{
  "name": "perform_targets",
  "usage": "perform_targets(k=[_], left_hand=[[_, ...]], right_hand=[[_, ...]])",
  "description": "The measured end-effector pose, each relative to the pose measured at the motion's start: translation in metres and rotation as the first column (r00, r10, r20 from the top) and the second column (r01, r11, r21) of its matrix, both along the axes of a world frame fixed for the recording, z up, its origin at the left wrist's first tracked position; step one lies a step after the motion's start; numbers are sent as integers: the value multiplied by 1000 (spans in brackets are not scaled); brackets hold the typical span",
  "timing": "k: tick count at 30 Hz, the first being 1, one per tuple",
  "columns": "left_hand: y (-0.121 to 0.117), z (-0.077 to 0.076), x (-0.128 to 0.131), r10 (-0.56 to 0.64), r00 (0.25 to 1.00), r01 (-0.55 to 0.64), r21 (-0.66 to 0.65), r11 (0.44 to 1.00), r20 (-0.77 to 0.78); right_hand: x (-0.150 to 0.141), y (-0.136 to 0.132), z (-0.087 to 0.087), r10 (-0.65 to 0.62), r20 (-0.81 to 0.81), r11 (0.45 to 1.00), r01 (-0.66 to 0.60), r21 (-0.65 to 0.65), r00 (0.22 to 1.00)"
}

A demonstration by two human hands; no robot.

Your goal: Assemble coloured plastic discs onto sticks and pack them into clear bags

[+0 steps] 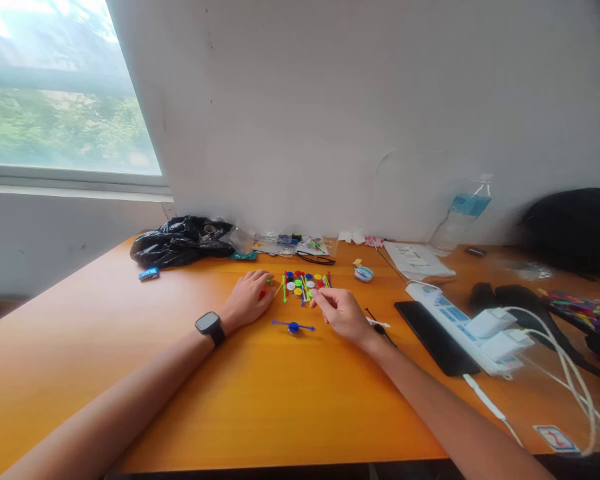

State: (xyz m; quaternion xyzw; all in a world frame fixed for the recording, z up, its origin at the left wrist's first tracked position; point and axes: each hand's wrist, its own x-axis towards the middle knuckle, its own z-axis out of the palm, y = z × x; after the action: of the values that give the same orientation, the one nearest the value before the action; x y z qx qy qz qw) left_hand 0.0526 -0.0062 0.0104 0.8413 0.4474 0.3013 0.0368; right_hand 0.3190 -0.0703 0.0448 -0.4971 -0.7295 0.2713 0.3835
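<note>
My left hand, with a black watch at the wrist, lies on the table with its fingers stretched forward. A red piece shows by its thumb, and a bit of green shows at its fingertips. My right hand is closed in a pinch beside the small coloured discs; what it holds, if anything, is too small to make out. Thin plastic arrows in green and other colours lie among the discs. Nearer me, a blue spinner with a long double-ended arrow sits between the hands.
Right of my right hand lie a white arrow and a black one. Farther right are a black phone and a power strip with chargers and cables. A black plastic bag, papers and a clear bottle stand at the back.
</note>
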Motion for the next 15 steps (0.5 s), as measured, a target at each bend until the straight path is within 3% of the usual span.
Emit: perform_targets(k=[4, 9, 12, 15], left_hand=[[-1, -1, -1, 13, 995, -14, 9, 1000, 94], [-3, 3, -2, -29, 986, 37, -48, 998, 161], [-5, 7, -2, -49, 983, 66, -94, 993, 178], [-5, 9, -3, 22, 976, 10, -143, 990, 219]], right_hand=[[-4, -9, -1, 6, 154, 992, -25, 122, 988], [-11, -22, -2, 176, 229, 962, -217, 165, 957], [-14, -26, -4, 174, 291, 938, -248, 241, 941], [-16, -28, -8, 168, 348, 911, -280, 303, 922]])
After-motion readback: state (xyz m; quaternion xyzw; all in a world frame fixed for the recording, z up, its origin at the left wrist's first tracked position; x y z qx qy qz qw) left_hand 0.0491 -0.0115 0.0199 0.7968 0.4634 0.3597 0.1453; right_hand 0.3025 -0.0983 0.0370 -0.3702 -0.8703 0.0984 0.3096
